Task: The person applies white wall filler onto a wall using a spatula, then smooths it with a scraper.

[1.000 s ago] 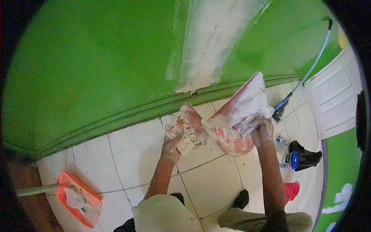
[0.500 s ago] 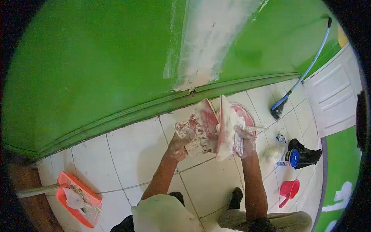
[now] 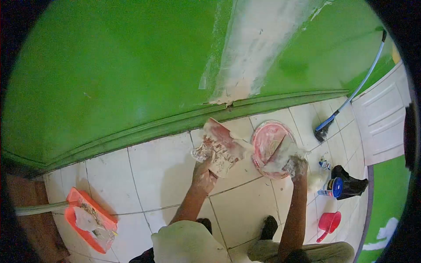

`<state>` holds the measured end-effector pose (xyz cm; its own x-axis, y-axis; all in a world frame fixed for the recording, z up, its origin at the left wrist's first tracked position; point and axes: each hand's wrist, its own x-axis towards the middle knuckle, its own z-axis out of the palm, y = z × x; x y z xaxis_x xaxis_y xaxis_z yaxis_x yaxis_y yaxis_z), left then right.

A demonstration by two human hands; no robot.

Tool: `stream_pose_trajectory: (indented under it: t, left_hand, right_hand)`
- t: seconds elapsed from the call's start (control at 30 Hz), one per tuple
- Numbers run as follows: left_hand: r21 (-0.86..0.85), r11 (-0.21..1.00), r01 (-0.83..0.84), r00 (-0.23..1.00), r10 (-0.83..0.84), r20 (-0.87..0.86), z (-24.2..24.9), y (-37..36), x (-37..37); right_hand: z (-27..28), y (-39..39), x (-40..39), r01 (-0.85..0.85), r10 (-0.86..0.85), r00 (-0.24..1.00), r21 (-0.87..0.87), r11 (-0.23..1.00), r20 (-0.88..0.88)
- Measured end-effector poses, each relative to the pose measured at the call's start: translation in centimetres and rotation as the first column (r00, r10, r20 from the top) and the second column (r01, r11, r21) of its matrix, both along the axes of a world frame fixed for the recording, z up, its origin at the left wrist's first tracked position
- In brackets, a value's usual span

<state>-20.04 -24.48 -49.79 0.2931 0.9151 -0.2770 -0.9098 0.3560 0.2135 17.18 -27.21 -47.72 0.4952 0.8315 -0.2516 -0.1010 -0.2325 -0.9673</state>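
My left hand (image 3: 205,179) is closed around the lower edge of a reddish putty spreader (image 3: 224,148), its face streaked with off-white putty. In my right hand (image 3: 299,169) is a second putty spreader (image 3: 283,154), thickly coated, with putty around my fingers too. This one is over the open top of a round red bucket (image 3: 258,139), whose inside is smeared with pale putty. Both spreaders are tilted, and a gap separates them. Beyond them, a broad strip of white putty (image 3: 258,48) runs up the green wall.
An orange dustpan (image 3: 72,219) with debris lies at left. On the right are a blue-handled broom (image 3: 346,103), a blue-lidded tub (image 3: 337,187), a black bag (image 3: 351,182), a pink dipper (image 3: 329,221) and a white door (image 3: 381,114). Green baseboard (image 3: 175,122) borders the tiled floor.
The two spreaders, close together before, have moved apart. My right hand has lowered to the right over the bucket, uncovering more of it. The left spreader has shifted slightly left and down.
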Motion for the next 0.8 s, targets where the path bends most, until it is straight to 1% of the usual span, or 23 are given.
stream_pose_trajectory:
  t: [0.03,0.07,0.1,0.13,0.17,0.2,0.23,0.27,0.3,0.33,0.37,0.4,0.43,0.47,0.53,0.57,0.6,0.63,0.67,0.7,0.73,0.77,0.8]
  left_hand:
    - [-0.088,0.993,-0.081,0.997,0.080,-0.014,-0.1,0.0,0.2]
    - [-0.089,0.992,-0.085,0.996,0.084,-0.017,-0.1,-0.1,0.4]
    - [-0.056,0.994,-0.098,0.995,0.097,-0.021,0.6,-0.3,0.3]
    - [-0.023,0.994,-0.110,0.994,0.109,-0.024,0.9,-0.5,0.2]
    - [-0.022,0.994,-0.110,0.994,0.110,-0.027,0.8,-0.7,0.5]
    - [0.031,0.994,-0.101,0.992,0.103,-0.076,0.6,-0.5,0.4]
    - [0.083,0.993,-0.088,0.987,0.098,-0.125,0.6,-0.2,0.3]
    - [0.083,0.993,-0.085,0.987,0.095,-0.126,0.8,0.0,0.1]
    - [0.117,0.991,-0.072,0.984,0.090,-0.155,1.1,0.1,0.0]
    - [0.151,0.987,-0.057,0.979,0.085,-0.183,1.4,0.1,-0.1]
    - [0.150,0.987,-0.056,0.980,0.083,-0.183,1.6,0.1,-0.1]
    - [0.118,0.992,-0.054,0.976,0.078,-0.204,1.9,-0.2,0.0]
    - [0.082,0.995,-0.053,0.972,0.071,-0.224,2.0,-0.2,-0.1]
    - [0.079,0.995,-0.054,0.972,0.071,-0.223,1.7,-0.2,-0.1]
    - [0.078,0.996,-0.034,0.984,0.047,-0.171,0.9,0.0,0.0]
    - [0.075,0.997,-0.034,0.984,0.046,-0.169,0.8,0.1,0.0]
    - [0.061,0.998,-0.031,0.988,0.040,-0.150,0.9,0.1,0.1]
    - [0.051,0.998,-0.026,0.991,0.032,-0.132,1.2,0.1,0.1]
    - [0.052,0.998,-0.020,0.990,0.027,-0.136,1.5,-0.1,0.1]
    - [0.066,0.997,-0.044,0.997,0.049,-0.064,1.9,-0.3,0.0]
    - [0.078,0.995,-0.067,0.998,0.066,0.011,2.3,-0.5,-0.3]
    - [0.082,0.995,-0.054,0.999,0.053,0.015,2.8,-0.4,-0.7]
    - [0.099,0.992,-0.078,0.997,0.080,-0.017,3.2,-0.1,-1.0]
  right_hand:
    - [-0.7,-0.6,0.2,-0.037,0.040,0.998,0.046,0.998,-0.058]
    - [-1.4,-0.8,0.4,-0.072,0.083,0.990,0.093,0.993,-0.111]
    - [-2.2,-1.0,0.4,0.019,0.017,0.956,0.120,0.993,-0.293]
    - [-1.2,-0.9,-0.9,0.018,0.017,0.956,0.115,0.993,-0.293]
    - [-0.1,-0.9,-1.8,0.016,0.033,0.955,0.162,0.987,-0.295]
    - [1.1,-0.6,-3.4,0.016,0.047,0.954,0.207,0.978,-0.295]
    - [1.6,-0.2,-4.4,0.018,0.046,0.954,0.208,0.978,-0.297]
    - [2.1,0.2,-5.1,0.006,0.042,0.982,0.254,0.967,-0.184]
    - [2.5,0.5,-5.5,-0.011,0.033,0.997,0.298,0.954,-0.068]
    - [3.0,0.7,-5.7,-0.010,0.031,0.997,0.298,0.954,-0.069]
    - [3.4,0.8,-5.9,-0.112,0.088,0.990,0.230,0.967,0.110]
    - [3.7,0.6,-6.0,-0.202,0.154,0.947,0.148,0.968,0.280]
    - [3.9,0.5,-6.6,-0.238,0.186,0.938,0.154,0.959,0.292]
    - [3.8,0.5,-7.6,-0.238,0.187,0.938,0.150,0.959,0.292]
    - [3.4,0.4,-10.2,-0.113,0.058,0.980,0.288,0.951,0.193]
    - [3.4,0.4,-11.6,-0.149,0.100,0.979,0.288,0.946,0.180]
    - [3.4,0.4,-12.3,-0.148,0.099,0.979,0.286,0.947,0.181]
    - [3.4,0.3,-12.9,-0.281,0.239,0.943,0.172,0.944,0.230]
    - [3.4,0.1,-12.9,-0.402,0.376,0.890,0.053,0.914,0.258]
    - [3.3,0.1,-12.6,-0.395,0.369,0.894,0.056,0.917,0.255]
    - [3.3,0.2,-12.3,-0.464,0.451,0.824,-0.049,0.884,0.341]
    - [3.3,0.5,-11.9,-0.513,0.530,0.739,-0.161,0.843,0.416]
    - [2.7,0.8,-10.6,-0.498,0.517,0.745,-0.164,0.852,0.421]
